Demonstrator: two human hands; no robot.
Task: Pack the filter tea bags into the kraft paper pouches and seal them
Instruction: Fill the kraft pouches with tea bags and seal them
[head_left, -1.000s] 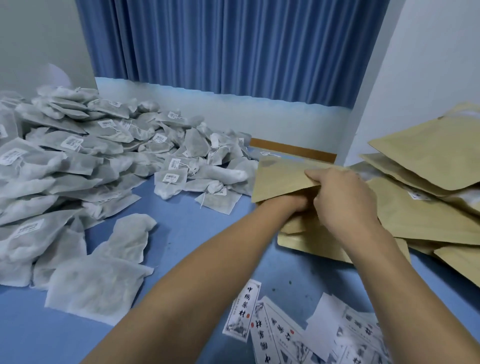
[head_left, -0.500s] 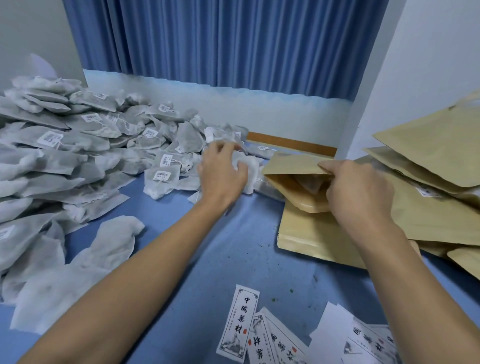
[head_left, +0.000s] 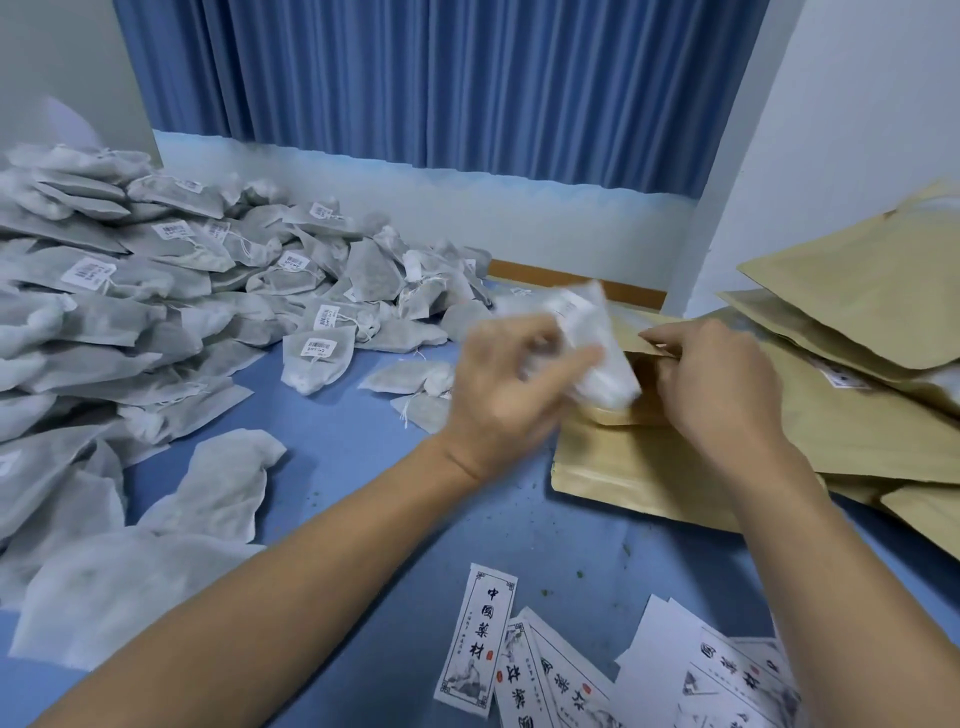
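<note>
While the filter tea bag (head_left: 597, 353), blurred, sits at the mouth of the open kraft pouch (head_left: 644, 332), the left hand (head_left: 509, 395) grips it with curled fingers. The right hand (head_left: 717, 384) pinches the pouch's upper lip, holding it apart from the lower one. That pouch rests on another lying flat on the blue tabletop (head_left: 363, 467). A heap of tea bags (head_left: 156, 291) rises to the left, stacked pouches (head_left: 857, 291) lie to the right, and printed labels (head_left: 478, 634) are scattered nearest me.
</note>
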